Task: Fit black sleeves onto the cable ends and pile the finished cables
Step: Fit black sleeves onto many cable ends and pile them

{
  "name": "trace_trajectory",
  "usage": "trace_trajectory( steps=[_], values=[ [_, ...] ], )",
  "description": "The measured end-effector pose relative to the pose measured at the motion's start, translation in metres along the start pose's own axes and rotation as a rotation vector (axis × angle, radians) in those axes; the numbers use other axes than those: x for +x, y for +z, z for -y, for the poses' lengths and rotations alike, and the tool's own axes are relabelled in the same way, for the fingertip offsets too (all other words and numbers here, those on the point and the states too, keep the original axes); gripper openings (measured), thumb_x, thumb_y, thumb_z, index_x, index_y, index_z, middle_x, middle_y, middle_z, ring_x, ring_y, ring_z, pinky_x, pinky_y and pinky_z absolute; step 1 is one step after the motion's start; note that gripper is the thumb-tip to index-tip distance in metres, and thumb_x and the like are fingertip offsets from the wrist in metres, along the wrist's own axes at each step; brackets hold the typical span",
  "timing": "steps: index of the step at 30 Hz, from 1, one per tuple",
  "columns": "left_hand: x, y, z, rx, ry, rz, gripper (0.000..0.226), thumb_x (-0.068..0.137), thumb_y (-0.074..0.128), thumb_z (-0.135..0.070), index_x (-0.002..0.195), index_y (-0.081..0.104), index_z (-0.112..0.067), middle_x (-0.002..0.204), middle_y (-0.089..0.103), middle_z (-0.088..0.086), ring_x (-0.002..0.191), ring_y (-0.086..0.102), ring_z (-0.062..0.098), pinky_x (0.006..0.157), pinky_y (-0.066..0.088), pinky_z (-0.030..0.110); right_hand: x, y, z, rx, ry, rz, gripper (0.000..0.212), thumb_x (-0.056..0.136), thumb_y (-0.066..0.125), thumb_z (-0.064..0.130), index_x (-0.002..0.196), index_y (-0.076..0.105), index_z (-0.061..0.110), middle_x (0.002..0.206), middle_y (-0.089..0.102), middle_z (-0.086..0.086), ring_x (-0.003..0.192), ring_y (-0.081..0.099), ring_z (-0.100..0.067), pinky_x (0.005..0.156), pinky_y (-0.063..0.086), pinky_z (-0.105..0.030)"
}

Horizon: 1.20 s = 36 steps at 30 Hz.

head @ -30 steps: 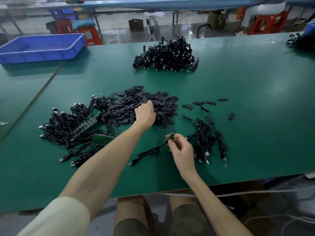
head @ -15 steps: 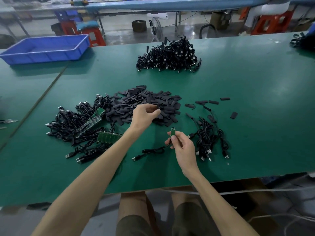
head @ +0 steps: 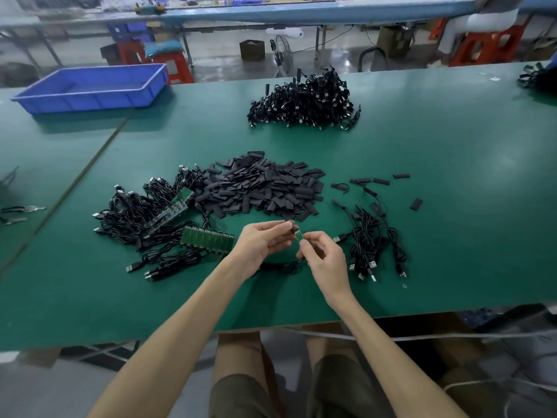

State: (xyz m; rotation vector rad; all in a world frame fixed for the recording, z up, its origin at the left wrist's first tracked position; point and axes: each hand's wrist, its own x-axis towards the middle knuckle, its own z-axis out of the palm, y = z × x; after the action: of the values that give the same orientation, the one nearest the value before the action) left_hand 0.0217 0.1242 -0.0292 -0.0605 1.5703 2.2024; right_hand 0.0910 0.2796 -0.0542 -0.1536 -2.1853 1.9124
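My left hand (head: 262, 242) pinches a black sleeve (head: 291, 225) at its fingertips, right against the small green board end (head: 299, 235) of a black cable (head: 281, 266). My right hand (head: 322, 255) pinches that cable end just below the board; the cable trails down to the green table (head: 452, 230) under my hands. A heap of loose black sleeves (head: 265, 188) lies just beyond my hands. Unsleeved cables with green boards (head: 150, 215) lie tangled at the left. A small bundle of cables (head: 373, 236) lies at the right.
A big pile of black cables (head: 304, 101) sits at the far middle of the table. A blue tray (head: 90, 87) stands at the far left. A few stray sleeves (head: 381, 181) lie to the right of the heap. The table's front edge runs just below my wrists.
My left hand has left the sleeve heap with a sleeve and come back to meet my right hand. My right hand has lifted the cable end a little.
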Motion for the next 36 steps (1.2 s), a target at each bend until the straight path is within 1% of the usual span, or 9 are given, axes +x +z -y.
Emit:
trace_trajectory(
  steps=[5,8,14,18,24,29,32,34,36],
  values=[
    [0.0017,-0.0007,0.0064,-0.052,-0.026,-0.038,0.041,0.074,0.084,-0.02,0.108,0.076,0.002,0.109,0.076,0.017,0.089,0.074,0.02,0.075,0.059,0.025,0.0002,0.0017,0.0004,-0.063,-0.021,-0.012,0.007,0.099,0.068,0.018,0.094,0.069,0.023,0.08,0.074,0.01,0.077,0.071,-0.006,0.07,0.051,-0.015],
    [0.0011,-0.0027,0.0084,-0.06,-0.042,-0.059,0.041,0.074,0.084,-0.019,0.107,0.076,0.003,0.107,0.076,0.017,0.09,0.075,0.022,0.074,0.06,0.026,-0.0005,0.0028,-0.0006,-0.082,-0.023,-0.031,0.007,0.098,0.069,0.019,0.092,0.068,0.023,0.08,0.074,0.012,0.077,0.071,-0.007,0.07,0.052,-0.016],
    [0.0003,-0.0025,0.0084,-0.063,-0.047,-0.068,0.035,0.082,0.082,-0.014,0.11,0.074,0.005,0.107,0.075,0.02,0.094,0.076,0.027,0.074,0.06,0.027,-0.0001,0.0027,-0.0021,-0.122,-0.02,-0.059,0.01,0.093,0.075,0.017,0.089,0.066,0.02,0.082,0.072,0.006,0.079,0.068,-0.007,0.072,0.054,-0.022],
    [0.0001,-0.0025,0.0086,-0.057,-0.049,-0.071,0.035,0.082,0.082,-0.014,0.11,0.074,0.005,0.108,0.075,0.02,0.095,0.076,0.028,0.075,0.06,0.028,-0.0005,0.0023,-0.002,-0.123,-0.019,-0.057,0.011,0.094,0.075,0.015,0.087,0.066,0.015,0.08,0.073,0.001,0.078,0.07,-0.014,0.071,0.055,-0.026],
    [-0.0006,-0.0026,0.0095,-0.052,-0.041,-0.086,0.035,0.08,0.084,-0.014,0.108,0.074,0.005,0.107,0.075,0.021,0.096,0.075,0.03,0.074,0.06,0.028,-0.0011,0.0025,-0.0007,-0.134,-0.038,-0.067,0.016,0.092,0.075,0.012,0.082,0.064,0.017,0.076,0.07,0.007,0.073,0.065,-0.005,0.065,0.048,-0.014],
    [-0.0021,-0.0001,0.0083,-0.046,-0.045,-0.095,0.034,0.084,0.082,-0.015,0.11,0.074,0.005,0.107,0.076,0.019,0.096,0.076,0.029,0.074,0.06,0.028,-0.0015,0.0024,-0.0017,-0.143,-0.03,-0.054,0.015,0.092,0.074,0.012,0.082,0.064,0.017,0.075,0.069,0.005,0.071,0.064,-0.009,0.064,0.05,-0.019],
    [-0.003,0.0012,0.0076,-0.026,-0.041,-0.093,0.033,0.084,0.082,-0.016,0.109,0.074,0.004,0.107,0.076,0.018,0.095,0.076,0.029,0.074,0.06,0.028,-0.0015,0.0029,-0.0027,-0.149,-0.035,-0.058,0.015,0.092,0.073,0.011,0.082,0.064,0.016,0.074,0.068,0.005,0.068,0.062,-0.008,0.062,0.048,-0.018],
    [-0.0035,0.0017,0.0074,-0.03,-0.04,-0.094,0.031,0.085,0.081,-0.016,0.108,0.075,0.004,0.106,0.076,0.018,0.094,0.076,0.029,0.074,0.06,0.028,-0.0014,0.0034,-0.0035,-0.152,-0.03,-0.054,0.014,0.092,0.073,0.011,0.082,0.063,0.015,0.073,0.067,0.003,0.066,0.06,-0.008,0.062,0.048,-0.022],
    [-0.0043,0.0018,0.0078,-0.029,-0.04,-0.097,0.032,0.085,0.081,-0.017,0.109,0.074,0.004,0.106,0.076,0.017,0.095,0.076,0.029,0.074,0.06,0.028,-0.0017,0.0041,-0.0042,-0.158,-0.028,-0.049,0.014,0.092,0.072,0.011,0.082,0.063,0.014,0.073,0.067,0.002,0.067,0.06,-0.014,0.063,0.048,-0.028]
  ],
)
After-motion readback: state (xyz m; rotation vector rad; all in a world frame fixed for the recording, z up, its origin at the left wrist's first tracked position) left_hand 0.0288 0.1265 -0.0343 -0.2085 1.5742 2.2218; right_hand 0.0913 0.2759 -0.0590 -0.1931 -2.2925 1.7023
